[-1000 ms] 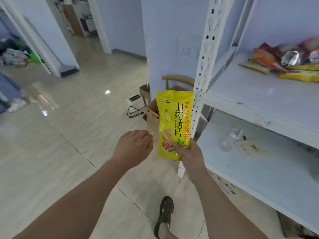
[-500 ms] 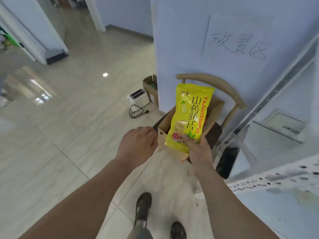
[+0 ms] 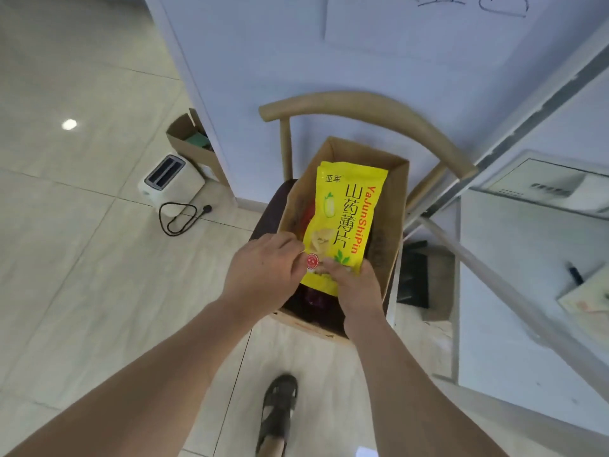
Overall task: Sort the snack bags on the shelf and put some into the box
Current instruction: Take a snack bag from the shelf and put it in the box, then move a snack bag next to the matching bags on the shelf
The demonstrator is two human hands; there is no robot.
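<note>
A yellow snack bag [image 3: 346, 219] with black and red lettering hangs over the open cardboard box [image 3: 390, 206], which stands on a chair seat. My right hand [image 3: 354, 285] grips the bag's lower edge from below. My left hand [image 3: 263, 272] is at the bag's lower left corner, fingers curled beside the red seal; whether it pinches the bag is unclear. Red and dark purple packets [image 3: 311, 300] lie inside the box under the bag.
The wooden chair [image 3: 362, 108] has a curved backrest against a pale blue wall. A white toaster [image 3: 169, 179] with its cord and a second small carton [image 3: 189, 141] sit on the tiled floor to the left. White shelf boards [image 3: 527, 275] stand to the right. My sandalled foot [image 3: 278, 410] is below.
I have stepped closer to the chair. The yellow bag has moved from in front of the box to over its opening, and my left hand has come up against the bag's corner.
</note>
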